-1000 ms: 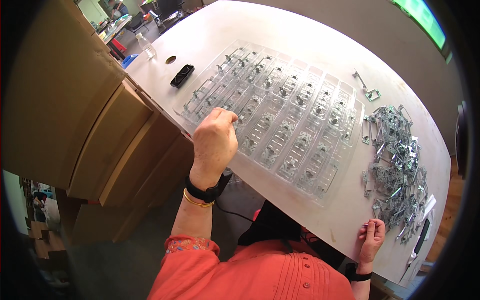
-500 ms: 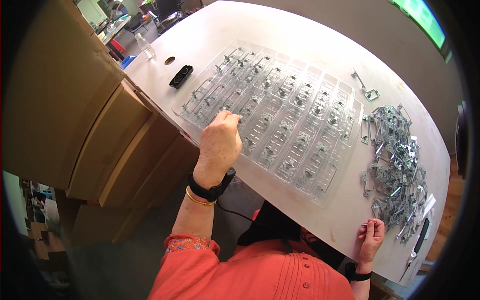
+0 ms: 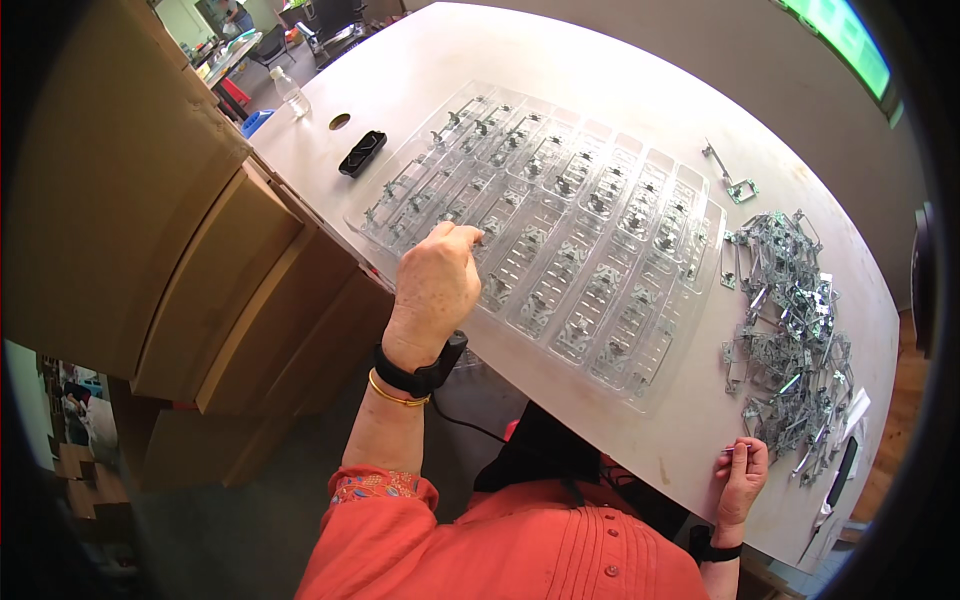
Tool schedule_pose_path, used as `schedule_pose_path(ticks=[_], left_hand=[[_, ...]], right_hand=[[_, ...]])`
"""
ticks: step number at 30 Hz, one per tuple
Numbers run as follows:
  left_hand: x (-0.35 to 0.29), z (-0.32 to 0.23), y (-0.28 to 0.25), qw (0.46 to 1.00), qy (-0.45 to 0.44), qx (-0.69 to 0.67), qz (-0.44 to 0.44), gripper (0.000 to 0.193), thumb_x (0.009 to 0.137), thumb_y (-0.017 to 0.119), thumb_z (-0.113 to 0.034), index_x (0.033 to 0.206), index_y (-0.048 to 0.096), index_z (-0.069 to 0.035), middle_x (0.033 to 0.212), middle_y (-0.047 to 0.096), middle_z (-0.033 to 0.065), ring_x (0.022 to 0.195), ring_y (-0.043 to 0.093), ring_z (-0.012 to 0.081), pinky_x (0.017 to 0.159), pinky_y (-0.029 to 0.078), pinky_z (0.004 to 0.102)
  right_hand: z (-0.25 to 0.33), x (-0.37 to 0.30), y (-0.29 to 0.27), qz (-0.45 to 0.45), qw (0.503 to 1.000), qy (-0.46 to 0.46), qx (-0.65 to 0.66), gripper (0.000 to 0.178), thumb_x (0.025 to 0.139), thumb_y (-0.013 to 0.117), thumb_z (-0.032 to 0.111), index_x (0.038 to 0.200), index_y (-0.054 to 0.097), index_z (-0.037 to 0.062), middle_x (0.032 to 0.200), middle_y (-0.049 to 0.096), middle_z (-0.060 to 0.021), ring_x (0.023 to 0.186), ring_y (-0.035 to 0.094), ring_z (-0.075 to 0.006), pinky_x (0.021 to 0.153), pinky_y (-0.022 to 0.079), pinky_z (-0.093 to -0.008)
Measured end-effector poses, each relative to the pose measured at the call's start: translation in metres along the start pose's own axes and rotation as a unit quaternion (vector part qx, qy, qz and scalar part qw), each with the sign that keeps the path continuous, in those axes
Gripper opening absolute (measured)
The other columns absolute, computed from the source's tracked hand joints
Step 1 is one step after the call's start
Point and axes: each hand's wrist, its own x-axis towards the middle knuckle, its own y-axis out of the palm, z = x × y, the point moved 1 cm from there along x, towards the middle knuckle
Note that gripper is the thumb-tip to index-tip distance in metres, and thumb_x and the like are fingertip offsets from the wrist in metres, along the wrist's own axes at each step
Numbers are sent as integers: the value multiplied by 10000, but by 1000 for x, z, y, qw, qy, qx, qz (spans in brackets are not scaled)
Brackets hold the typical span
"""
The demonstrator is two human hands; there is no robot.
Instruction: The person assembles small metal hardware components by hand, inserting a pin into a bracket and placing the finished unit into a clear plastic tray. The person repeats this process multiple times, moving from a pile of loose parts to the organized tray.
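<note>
My left hand [image 3: 435, 290] is over the left front part of a clear plastic tray [image 3: 650, 395], fingers pinched together at one of its compartments. Whatever lies between those fingertips is hidden by the hand. Small metal brackets [image 3: 565, 185] sit in rows in the tray's long compartments. By the table's front right edge, my right hand [image 3: 740, 482] is closed, with thumb and finger pinching a small thin object too small to name. Beyond this hand lies a tangled heap of metal brackets [image 3: 790, 320].
A loose bracket [image 3: 740, 188] lies behind the heap. Right of the heap is a black-handled tool [image 3: 845, 470]. A black plastic holder [image 3: 362, 153] and a clear bottle [image 3: 290, 93] stand at the far left, near a round table hole [image 3: 340, 121]. Cardboard boxes [image 3: 220, 290] line the left side.
My left hand has shifted slightly left, its fingertips still at the same part of the tray. My right hand stays in place.
</note>
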Motion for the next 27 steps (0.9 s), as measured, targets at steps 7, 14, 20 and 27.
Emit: schedule_pose_path(ticks=[7,14,20,27], left_hand=[[1,0,-3,1000,4,13,0,222,959,603,-12,1080,781,-63,985,732,161,873,719,395,773,575,443],[1,-1,-1,1000,2,18,-2,208,961,608,-17,1074,775,-66,988,735,162,886,724,395,777,579,445],[-1,-2,0,1000,8,26,-7,195,966,614,-18,1074,770,-63,997,734,160,898,723,395,786,581,444],[-3,-6,-1,999,-4,34,-30,200,969,626,-17,1109,762,-62,1003,731,143,901,728,385,780,582,442]], right_hand=[[0,0,0,3,1000,1,3,104,1116,621,177,1128,633,74,938,667,-3,723,618,-50,575,494,-188],[-2,0,-1,0,1000,0,-1,103,1117,620,177,1129,632,75,942,668,-7,720,621,-49,575,493,-186],[-1,0,0,6,1000,-1,7,104,1117,621,181,1128,629,78,932,664,-1,717,620,-48,574,489,-183],[-3,0,0,2,1000,-5,11,106,1114,627,183,1130,629,79,931,665,0,720,622,-47,580,490,-180]])
